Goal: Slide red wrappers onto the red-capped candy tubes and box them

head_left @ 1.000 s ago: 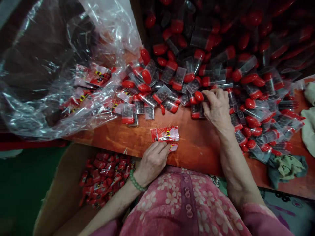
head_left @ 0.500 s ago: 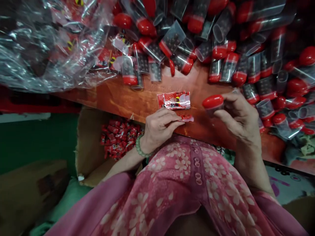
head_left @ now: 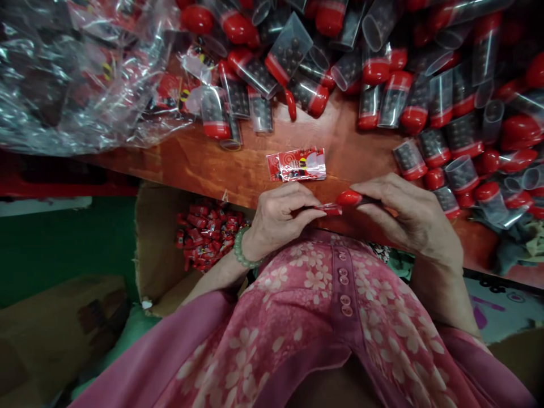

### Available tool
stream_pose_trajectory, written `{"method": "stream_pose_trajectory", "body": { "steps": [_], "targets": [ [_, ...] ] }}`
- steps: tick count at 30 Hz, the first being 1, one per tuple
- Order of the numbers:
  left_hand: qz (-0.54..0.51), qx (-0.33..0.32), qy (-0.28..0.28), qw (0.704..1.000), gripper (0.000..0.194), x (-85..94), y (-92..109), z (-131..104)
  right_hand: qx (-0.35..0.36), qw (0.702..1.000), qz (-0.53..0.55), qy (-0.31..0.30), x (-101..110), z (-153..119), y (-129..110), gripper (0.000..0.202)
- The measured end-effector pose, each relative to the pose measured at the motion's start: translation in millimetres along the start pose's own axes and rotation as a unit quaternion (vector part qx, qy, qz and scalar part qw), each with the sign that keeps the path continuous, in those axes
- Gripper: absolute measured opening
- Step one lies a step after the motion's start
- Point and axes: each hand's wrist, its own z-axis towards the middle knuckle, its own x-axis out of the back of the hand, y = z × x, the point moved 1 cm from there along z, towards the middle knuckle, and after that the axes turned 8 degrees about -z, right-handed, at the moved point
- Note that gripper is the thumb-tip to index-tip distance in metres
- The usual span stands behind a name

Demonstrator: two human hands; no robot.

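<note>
My left hand [head_left: 285, 215], a green bead bracelet at its wrist, pinches a small red printed wrapper [head_left: 330, 209] at the table's near edge. Between the thumb and fingers of my right hand [head_left: 408, 218] is a capsule with a red end [head_left: 349, 198], which points at the wrapper; its clear part is mostly hidden by my fingers. The capsule's tip is close to the wrapper's open side; whether they touch is unclear. Just beyond my left hand, flat printed red wrappers [head_left: 296, 165] lie on the wooden table [head_left: 238, 170].
Many clear capsules with red ends and dark beads [head_left: 395, 99] are heaped across the back and right. A crinkled clear plastic bag [head_left: 85, 107] with printed wrappers lies at the back left. Below the table edge, a cardboard box [head_left: 155, 255] holds many small red packets [head_left: 208, 232].
My right hand has brought the red-ended capsule left and slightly down, close to the wrapper in my left hand. The view has shifted slightly.
</note>
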Motion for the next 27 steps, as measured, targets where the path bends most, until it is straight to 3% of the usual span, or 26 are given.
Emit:
{"method": "stream_pose_trajectory", "body": {
  "steps": [8,23,27],
  "targets": [
    [-0.019,0.018,-0.010,1.000,0.020,-2.3,-5.2,-1.2,0.038,0.999,-0.003,-0.016,10.7,-2.3,-4.0,0.028],
    [-0.058,0.026,-0.056,0.996,0.013,-8.0,-14.8,-9.3,0.012,0.975,-0.091,-0.201,7.8,7.1,-6.4,0.034],
    [-0.057,0.046,-0.086,0.994,0.016,-9.3,-15.1,-10.6,0.008,0.971,-0.082,-0.224,4.2,11.2,-9.2,0.037]
  ]
}}
